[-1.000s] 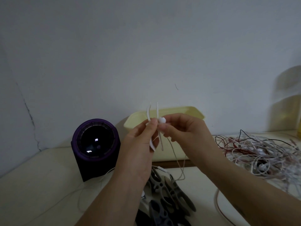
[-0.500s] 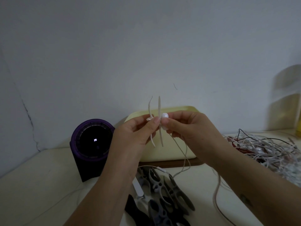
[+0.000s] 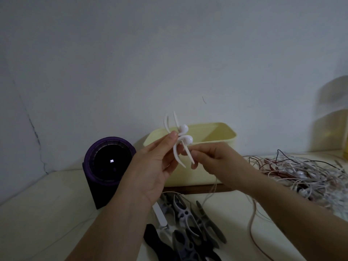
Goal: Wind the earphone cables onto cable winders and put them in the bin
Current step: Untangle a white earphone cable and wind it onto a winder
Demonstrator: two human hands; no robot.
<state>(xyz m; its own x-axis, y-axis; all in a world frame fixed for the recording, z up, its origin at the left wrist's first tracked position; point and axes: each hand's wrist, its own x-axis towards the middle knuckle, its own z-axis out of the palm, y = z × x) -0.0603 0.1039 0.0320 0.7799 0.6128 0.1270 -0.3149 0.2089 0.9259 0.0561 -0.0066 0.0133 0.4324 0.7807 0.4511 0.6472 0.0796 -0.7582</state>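
I'm holding the white cable winder (image 3: 175,153) up in the air right in front of the yellow bin (image 3: 211,132), level with its rim. My left hand (image 3: 152,166) is pinching it at the middle between thumb and fingertips, with its curved prongs sticking out above and below my grip. The two white earbuds (image 3: 188,139) are sitting at the winder's waist, one above the other, on the side facing the bin. My right hand (image 3: 222,162) is coming in across the bin's front wall with fingers curled, pinching the thin earphone cable (image 3: 213,189) just beside the lower prongs. From there the cable is hanging down past the bin's base toward the table (image 3: 37,213). My two hands are covering a good part of the bin's front, though its open top is showing clear behind the winder. Left of the bin, a purple round device (image 3: 110,162) is standing on the table, its dark face glowing with a small "20". In front of the bin, a heap of grey and black winders (image 3: 190,223) is lying under my wrists, partly hidden by them. Right of the bin, a big tangle of white, red and black cables (image 3: 305,172) is sprawling over the table, and a pinkish cable (image 3: 251,223) is looping down from it under my right forearm.
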